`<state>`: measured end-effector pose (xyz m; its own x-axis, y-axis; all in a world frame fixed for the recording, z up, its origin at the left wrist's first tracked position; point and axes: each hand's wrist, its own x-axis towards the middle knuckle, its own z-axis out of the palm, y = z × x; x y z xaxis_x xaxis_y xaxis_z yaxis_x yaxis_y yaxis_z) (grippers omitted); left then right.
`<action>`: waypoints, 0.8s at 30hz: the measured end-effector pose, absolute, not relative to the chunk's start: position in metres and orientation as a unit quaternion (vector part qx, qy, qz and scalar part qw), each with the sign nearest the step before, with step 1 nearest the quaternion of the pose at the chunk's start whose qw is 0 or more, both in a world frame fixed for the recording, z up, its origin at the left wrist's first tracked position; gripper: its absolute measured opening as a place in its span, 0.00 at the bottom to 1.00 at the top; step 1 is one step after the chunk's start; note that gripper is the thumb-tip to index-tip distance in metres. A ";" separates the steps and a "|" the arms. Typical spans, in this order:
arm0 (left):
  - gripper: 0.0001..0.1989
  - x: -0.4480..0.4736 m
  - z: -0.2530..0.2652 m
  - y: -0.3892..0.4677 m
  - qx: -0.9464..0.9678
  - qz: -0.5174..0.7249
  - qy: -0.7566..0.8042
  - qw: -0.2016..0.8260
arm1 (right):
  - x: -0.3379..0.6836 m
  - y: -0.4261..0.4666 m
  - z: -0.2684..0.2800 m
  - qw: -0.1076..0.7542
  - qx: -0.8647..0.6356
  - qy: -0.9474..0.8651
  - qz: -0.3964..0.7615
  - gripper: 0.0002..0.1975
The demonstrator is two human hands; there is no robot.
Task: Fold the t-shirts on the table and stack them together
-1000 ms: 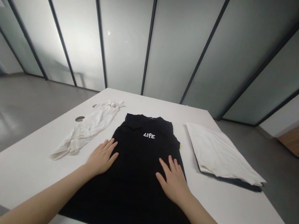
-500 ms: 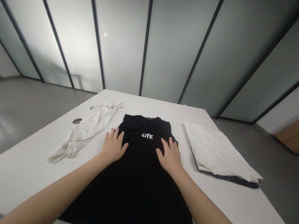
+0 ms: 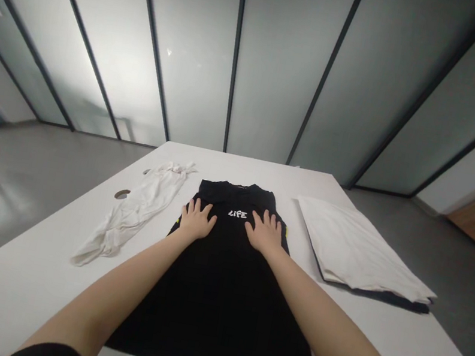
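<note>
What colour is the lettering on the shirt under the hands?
White, on the black shirt, seen in the head view.

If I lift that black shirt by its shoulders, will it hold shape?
Probably not: the black shirt lies thin and flat under the left hand and right hand, so it should droop. Its hem overhangs the table edge, so it may slide.

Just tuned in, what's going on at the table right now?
A person has both palms flat on a black shirt spread on the white table, the left hand and right hand either side of its white lettering. A crumpled white garment lies to the left, a folded white stack to the right.
</note>
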<state>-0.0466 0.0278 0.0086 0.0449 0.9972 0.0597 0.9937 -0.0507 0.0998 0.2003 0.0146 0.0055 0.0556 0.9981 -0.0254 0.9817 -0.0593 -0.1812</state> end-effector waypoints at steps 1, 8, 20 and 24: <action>0.34 -0.045 0.009 0.034 0.723 0.060 0.688 0.017 | 0.201 0.022 0.007 0.061 -0.725 -0.683 0.070 0.35; 0.28 -0.042 0.007 0.062 0.711 0.137 0.690 -0.012 | 0.206 0.054 0.011 0.100 -0.718 -0.687 0.043 0.32; 0.13 -0.084 0.006 0.043 0.718 0.189 0.670 -0.005 | 0.222 0.032 0.009 0.199 -0.728 -0.656 0.004 0.20; 0.13 -0.090 0.005 0.038 0.726 0.177 0.664 -0.012 | 0.228 0.022 0.008 0.173 -0.723 -0.668 0.011 0.21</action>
<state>-0.0896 0.0379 0.0048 0.0556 0.9605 0.2726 0.9690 -0.1178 0.2172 0.2280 0.0216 0.0081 0.1062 0.9705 0.2165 0.9631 -0.0463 -0.2651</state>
